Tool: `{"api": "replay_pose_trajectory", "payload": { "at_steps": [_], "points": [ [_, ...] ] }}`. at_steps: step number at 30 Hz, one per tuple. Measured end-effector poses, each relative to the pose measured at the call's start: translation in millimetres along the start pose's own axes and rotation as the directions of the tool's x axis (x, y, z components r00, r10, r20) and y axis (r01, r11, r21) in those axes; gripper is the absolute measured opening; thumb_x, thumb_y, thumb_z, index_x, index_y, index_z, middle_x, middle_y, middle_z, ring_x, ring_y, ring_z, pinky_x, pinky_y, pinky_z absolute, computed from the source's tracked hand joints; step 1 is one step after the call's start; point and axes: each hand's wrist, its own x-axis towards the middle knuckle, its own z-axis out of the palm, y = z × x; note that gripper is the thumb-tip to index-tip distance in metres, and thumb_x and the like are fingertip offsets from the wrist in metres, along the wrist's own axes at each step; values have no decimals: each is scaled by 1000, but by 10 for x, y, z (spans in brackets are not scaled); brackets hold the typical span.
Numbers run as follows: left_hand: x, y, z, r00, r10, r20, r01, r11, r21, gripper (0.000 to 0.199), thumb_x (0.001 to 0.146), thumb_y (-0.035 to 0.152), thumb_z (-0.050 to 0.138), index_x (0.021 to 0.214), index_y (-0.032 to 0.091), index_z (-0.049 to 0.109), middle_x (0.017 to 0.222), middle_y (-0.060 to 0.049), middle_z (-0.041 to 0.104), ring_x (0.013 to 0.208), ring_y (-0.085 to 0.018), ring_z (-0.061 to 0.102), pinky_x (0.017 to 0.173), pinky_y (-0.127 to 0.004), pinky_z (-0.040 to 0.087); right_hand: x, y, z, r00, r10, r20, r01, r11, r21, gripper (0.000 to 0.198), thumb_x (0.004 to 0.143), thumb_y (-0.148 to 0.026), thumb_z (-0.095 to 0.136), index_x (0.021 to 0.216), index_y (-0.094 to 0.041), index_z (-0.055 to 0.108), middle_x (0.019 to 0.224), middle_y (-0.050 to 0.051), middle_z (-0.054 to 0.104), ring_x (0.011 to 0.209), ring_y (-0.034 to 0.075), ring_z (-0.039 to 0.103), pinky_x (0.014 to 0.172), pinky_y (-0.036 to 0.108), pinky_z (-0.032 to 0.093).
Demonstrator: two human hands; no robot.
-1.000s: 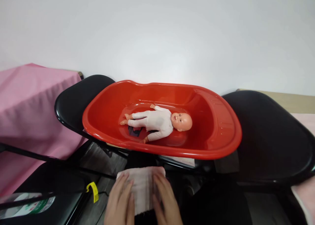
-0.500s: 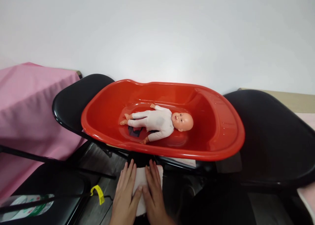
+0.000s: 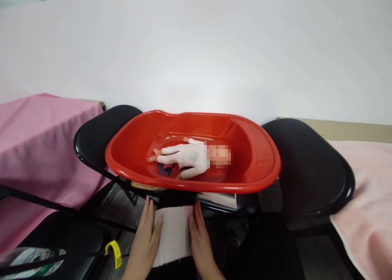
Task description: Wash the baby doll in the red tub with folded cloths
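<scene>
A folded pale cloth (image 3: pixel 174 233) lies flat on a dark surface that looks like my lap. My left hand (image 3: pixel 146 231) rests along the cloth's left edge, fingers stretched out and thumb touching it. Along the right edge, my right hand (image 3: pixel 200 235) lies with its fingers straight, also touching the cloth. Beyond both hands is a red baby bathtub (image 3: pixel 196 186). Inside it a baby doll (image 3: pixel 192 155) in a white suit lies on its back, head to the right; its head is pixelated.
The tub is flanked by a black chair (image 3: pixel 101 135) at left and another black chair (image 3: pixel 309 169) at right. Pink cloth (image 3: pixel 52 141) drapes at left, lighter pink cloth (image 3: pixel 364 214) at right. A plastic bottle (image 3: pixel 33 259) and a yellow tag (image 3: pixel 115 253) are at lower left.
My hands have moved apart from the top of the cloth to its two side edges, leaving its middle uncovered. The view has shifted, showing more of the right side.
</scene>
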Motion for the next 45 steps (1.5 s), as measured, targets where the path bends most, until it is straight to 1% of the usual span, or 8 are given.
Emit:
{"api": "replay_pose_trajectory", "payload": {
  "at_steps": [4, 9, 19, 26, 32, 36, 41, 45],
  "points": [
    [-170, 518, 168, 991, -133, -25, 119, 949, -293, 60, 98, 55, 52, 151, 28, 52, 162, -4, 40, 151, -27, 34, 125, -48, 25, -315, -210, 279, 971, -167, 169, 154, 984, 89, 61, 91, -57, 66, 146, -32, 57, 159, 1, 43, 154, 26, 27, 128, 50, 21],
    [-160, 466, 530, 957, -276, 85, 246, 622, -744, 51, 102, 48, 44, 146, 27, 58, 161, -4, 43, 151, -22, 33, 126, -39, 24, -265, -268, 599, 981, -55, 184, -43, 870, 492, 55, 98, -56, 53, 144, -27, 58, 156, 6, 48, 147, 24, 41, 125, 50, 30],
    [177, 122, 204, 927, -160, 339, 371, 254, -893, 53, 105, 48, 30, 128, 25, 73, 159, -4, 44, 150, -18, 34, 124, -36, 27, 248, -132, 67, 945, 94, 312, -289, 685, 669, 61, 98, -69, 41, 124, -24, 73, 150, 8, 55, 143, 21, 47, 124, 45, 29],
    [125, -75, 63, 935, -44, 351, 341, 370, -864, 60, 106, 52, 22, 139, 25, 65, 163, -4, 37, 153, -16, 23, 127, -38, 16, 399, 458, -157, 982, 170, 86, -187, 780, 598, 62, 87, -71, 59, 114, -18, 76, 135, 13, 67, 135, 27, 56, 115, 47, 43],
    [175, -81, -131, 945, -252, 207, 297, 402, -866, 45, 102, 46, 44, 128, 17, 67, 151, -17, 53, 147, -25, 41, 124, -45, 30, 408, 522, -249, 971, 185, -153, -136, 949, 286, 63, 86, -73, 58, 101, -15, 78, 107, 13, 77, 118, 36, 67, 93, 49, 58],
    [62, 187, -148, 937, -317, -146, 188, 810, -555, 47, 96, 52, 58, 132, 23, 64, 145, -12, 59, 142, -31, 48, 122, -54, 31, 332, 77, -276, 942, -77, -326, 89, 996, 24, 62, 87, -58, 69, 134, -19, 67, 145, 8, 60, 142, 29, 48, 123, 46, 31],
    [-98, 48, 164, 988, 155, -4, -153, 978, 145, 50, 98, 38, 53, 146, 26, 57, 158, -7, 47, 148, -27, 39, 126, -48, 27, -63, -250, 49, 924, -363, 119, 380, 906, -184, 44, 103, -39, 53, 146, -31, 57, 156, 3, 47, 147, 26, 41, 127, 50, 24],
    [-75, -281, 292, 934, 305, 187, -351, 882, 314, 54, 98, 27, 49, 152, 30, 50, 160, -5, 43, 150, -28, 36, 126, -54, 23, -146, -166, 219, 725, -458, 514, 646, 711, -278, 54, 104, -24, 46, 156, -37, 40, 159, 0, 42, 150, 26, 35, 127, 55, 19]
  ]
}}
